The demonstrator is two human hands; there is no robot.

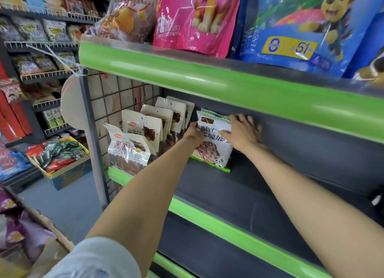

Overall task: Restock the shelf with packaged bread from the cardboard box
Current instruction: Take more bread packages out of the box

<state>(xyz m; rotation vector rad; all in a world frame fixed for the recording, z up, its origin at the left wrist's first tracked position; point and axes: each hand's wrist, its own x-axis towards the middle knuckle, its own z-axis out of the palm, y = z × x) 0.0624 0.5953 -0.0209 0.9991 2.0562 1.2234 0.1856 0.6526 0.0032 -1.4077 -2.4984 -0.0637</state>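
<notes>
A white and green bread package (pixel 214 147) stands upright on the dark middle shelf (pixel 239 194), near its back wall. My left hand (pixel 194 134) holds the package's left edge, fingers tucked behind it. My right hand (pixel 243 130) lies over its upper right corner, thumb across the front and fingers spread toward the back wall. To the left of it stands a row of several white and brown bread packages (pixel 143 130). A cardboard box (pixel 41 246) shows at the lower left corner with purple packages inside.
The upper shelf's green rail (pixel 207 80) hangs just above my hands, carrying a pink bag (pixel 195 18) and a blue bag (pixel 301 28). A wire grid panel (pixel 116 103) closes the shelf's left end. An open box of snacks (pixel 60 159) sits on the floor across the aisle.
</notes>
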